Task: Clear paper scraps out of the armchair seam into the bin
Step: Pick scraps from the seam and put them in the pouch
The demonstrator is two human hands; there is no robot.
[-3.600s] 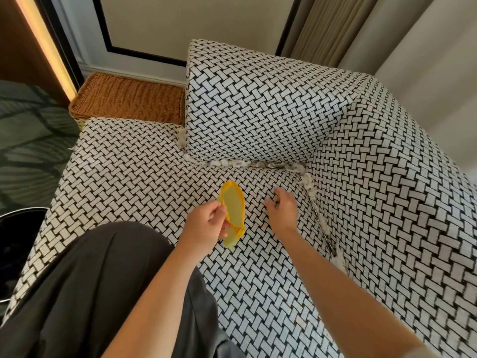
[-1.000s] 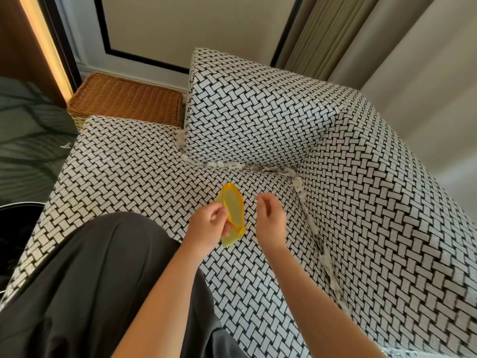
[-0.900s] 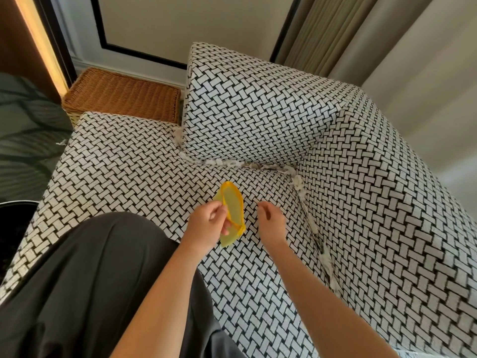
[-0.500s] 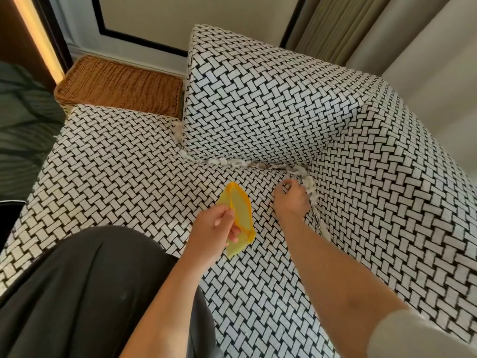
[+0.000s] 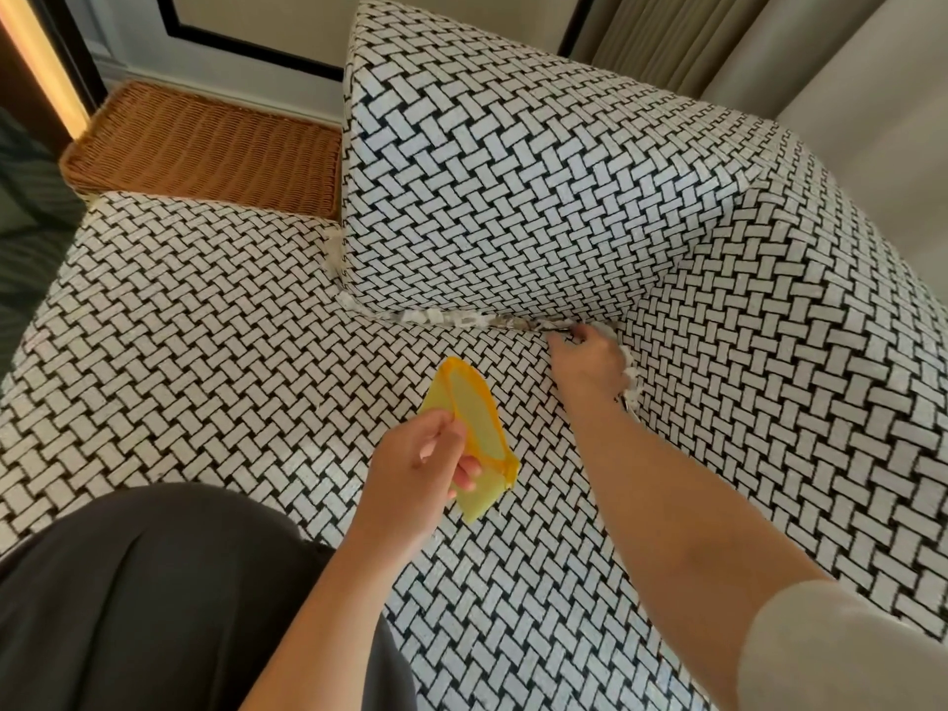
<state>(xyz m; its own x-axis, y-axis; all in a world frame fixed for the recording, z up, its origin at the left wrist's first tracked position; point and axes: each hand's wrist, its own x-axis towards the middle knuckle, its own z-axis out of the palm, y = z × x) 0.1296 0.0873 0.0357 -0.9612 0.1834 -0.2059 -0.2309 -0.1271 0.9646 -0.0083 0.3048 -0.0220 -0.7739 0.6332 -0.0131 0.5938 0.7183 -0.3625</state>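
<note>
So the armchair [image 5: 205, 351] is covered in a black-and-white basket-weave fabric, with the backrest [image 5: 487, 171] filling the upper middle of the frame and the armrest [image 5: 795, 325] running down the right side. Behind it there's a cream wall [image 5: 256, 12] with a black trim line, and beige curtains [image 5: 667, 38] at upper right.

The paper scraps [image 5: 436, 317] are stuffed along the seam [image 5: 359, 307] where the seat meets the backrest. More are bunched down the seam on the armrest side.

The left hand [image 5: 410, 479], lower middle, pinches a yellow pouch [image 5: 474, 418] with its mouth gaping open, hovering above the seat. The right hand [image 5: 585, 361] is right in the corner where the two seams meet, fingers [image 5: 561, 343] curled down onto the scraps. I honestly can't tell if it's actually got hold of any.

Other stuff: a wicker basket [image 5: 205, 146] at upper left behind the seat, a dark trouser leg [image 5: 154, 597] covering the lower left, and a grey sleeve [image 5: 846, 649] at lower right. The right forearm hides part of the armrest seam.
</note>
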